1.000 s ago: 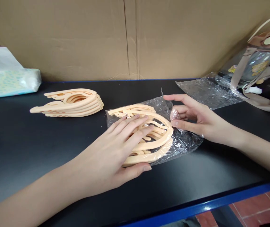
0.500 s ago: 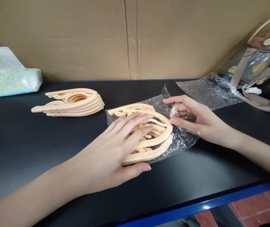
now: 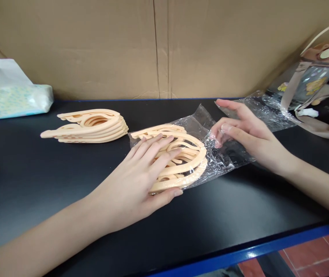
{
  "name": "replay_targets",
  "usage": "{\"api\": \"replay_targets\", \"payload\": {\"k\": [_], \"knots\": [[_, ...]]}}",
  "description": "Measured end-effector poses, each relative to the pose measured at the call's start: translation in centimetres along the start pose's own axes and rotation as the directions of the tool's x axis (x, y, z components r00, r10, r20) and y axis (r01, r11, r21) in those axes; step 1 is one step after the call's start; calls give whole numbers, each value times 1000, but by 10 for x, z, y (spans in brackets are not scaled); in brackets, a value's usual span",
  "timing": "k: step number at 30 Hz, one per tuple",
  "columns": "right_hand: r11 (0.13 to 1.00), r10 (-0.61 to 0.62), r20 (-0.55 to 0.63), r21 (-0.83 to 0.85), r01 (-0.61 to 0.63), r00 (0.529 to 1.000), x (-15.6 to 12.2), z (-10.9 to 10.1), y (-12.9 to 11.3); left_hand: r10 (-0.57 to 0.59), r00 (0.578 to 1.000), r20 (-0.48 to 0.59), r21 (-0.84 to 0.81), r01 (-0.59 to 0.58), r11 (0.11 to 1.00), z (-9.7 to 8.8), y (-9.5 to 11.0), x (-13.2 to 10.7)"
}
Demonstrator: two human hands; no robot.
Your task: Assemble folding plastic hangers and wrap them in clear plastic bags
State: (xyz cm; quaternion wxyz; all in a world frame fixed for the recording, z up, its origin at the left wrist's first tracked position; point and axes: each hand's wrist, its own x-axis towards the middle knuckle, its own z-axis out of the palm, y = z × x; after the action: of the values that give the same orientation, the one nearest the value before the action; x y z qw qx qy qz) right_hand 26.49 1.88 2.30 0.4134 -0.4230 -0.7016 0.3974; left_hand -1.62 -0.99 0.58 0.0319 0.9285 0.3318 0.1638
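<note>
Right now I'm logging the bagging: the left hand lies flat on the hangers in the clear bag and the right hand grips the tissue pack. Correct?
Not quite. In the head view the right hand pinches the clear bag, not the tissue pack far left. The left hand does lie on the hangers.

Matt plastic hangers (image 3: 181, 161), glossy crinkled bag (image 3: 222, 157)

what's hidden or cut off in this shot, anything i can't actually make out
- Head view: the left hand lies flat over the stack of peach hangers, hiding its near-left part and the count.
- The right hand pinches the clear plastic bag; its fingertips blur behind glare and crinkles.
- The bottle at far right is cut off by the frame edge.
- The tissue pack is cropped at the left edge; its print is too small to read.
</note>
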Motion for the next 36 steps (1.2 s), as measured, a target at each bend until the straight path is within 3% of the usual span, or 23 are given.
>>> {"api": "replay_targets", "payload": {"k": [3, 7, 18, 21, 25, 30, 32, 36], "knots": [[985, -36, -62, -173, 25, 997, 2, -7, 4, -14, 1000, 7, -17, 14, 1000, 0, -2, 0], [927, -88, -57, -369, 61, 994, 2, -10, 7, -48, 999, 9, -25, 48, 999, 1, -5, 0], [968, -55, -6, -247, 52, 998, 0, -8, 2, -118, 993, -6, 18, 118, 993, 1, -6, 3], [951, -92, -48, -299, 73, 995, -1, -11, 1, -167, 986, 1, 39, 167, 985, 3, -4, 8], [831, -161, -94, -550, 83, 982, 0, -21, 6, -229, 973, -27, 55, 230, 972, 7, -4, 12], [539, -32, 132, -832, 129, 991, 0, -34, 19, -272, 960, -64, 81, 276, 958, 9, -7, 10], [519, 9, 173, -843, 143, 985, 0, -35, 21, -266, 961, -73, 84, 271, 959, 9, -8, 9], [601, 24, 139, -794, 97, 990, 0, -33, 14, -206, 976, -74, 95, 213, 973, 6, -6, 8]]}}
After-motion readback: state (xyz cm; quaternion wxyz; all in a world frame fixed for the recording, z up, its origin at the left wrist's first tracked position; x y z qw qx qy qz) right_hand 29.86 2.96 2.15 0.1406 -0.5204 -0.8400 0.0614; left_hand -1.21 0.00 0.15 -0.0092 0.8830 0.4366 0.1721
